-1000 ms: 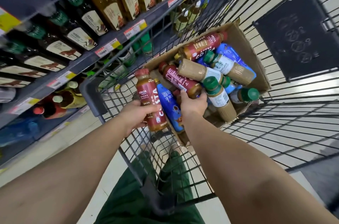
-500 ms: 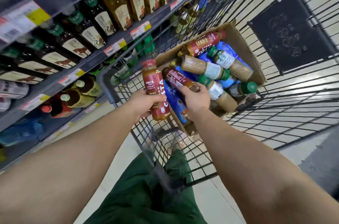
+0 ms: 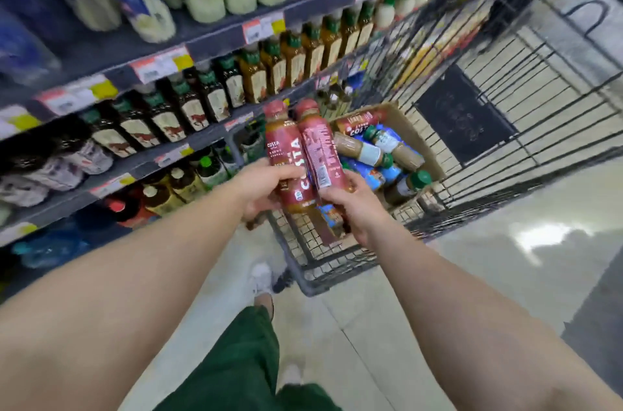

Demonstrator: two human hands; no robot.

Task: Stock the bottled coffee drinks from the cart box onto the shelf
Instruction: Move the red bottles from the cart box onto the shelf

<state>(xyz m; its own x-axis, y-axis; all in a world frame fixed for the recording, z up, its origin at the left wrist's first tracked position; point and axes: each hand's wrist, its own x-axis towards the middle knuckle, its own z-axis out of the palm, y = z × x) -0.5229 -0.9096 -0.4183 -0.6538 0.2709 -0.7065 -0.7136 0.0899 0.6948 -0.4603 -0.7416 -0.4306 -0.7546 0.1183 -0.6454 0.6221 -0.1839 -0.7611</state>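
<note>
The left hand (image 3: 266, 188) was wrapped round the lower half of a red bottle (image 3: 286, 157), thumb across the label, and the right hand (image 3: 350, 205) was clamped the same way on a second red bottle (image 3: 320, 154). Both bottles stood nearly upright, caps up and side by side, their bodies touching or very nearly so, held above the near left corner of the cart (image 3: 320, 262). Each grip sat low on its bottle, which left the top half free; that seemed a sound hold for sliding a bottle base-first onto a shelf, though the weight above the fingers would want a firm squeeze during the swing to the left. Behind the hands, farther off and to the right, the box (image 3: 414, 137) lay in the cart with more bottles lying in it: another red one, blue ones and brown ones with green caps. The shelves (image 3: 209, 36) ran along the left, with rows of dark, green-capped bottles (image 3: 188, 107) at about the height of the hands and price tags (image 3: 161, 65) on the rail above them. Where the red bottles' own slot was could not be made out, as the shelf was blurred. To do this step well, it seemed best to carry the pair left together, set one down at a time, bases flat and labels outward, and avoid knocking the standing rows.
</note>
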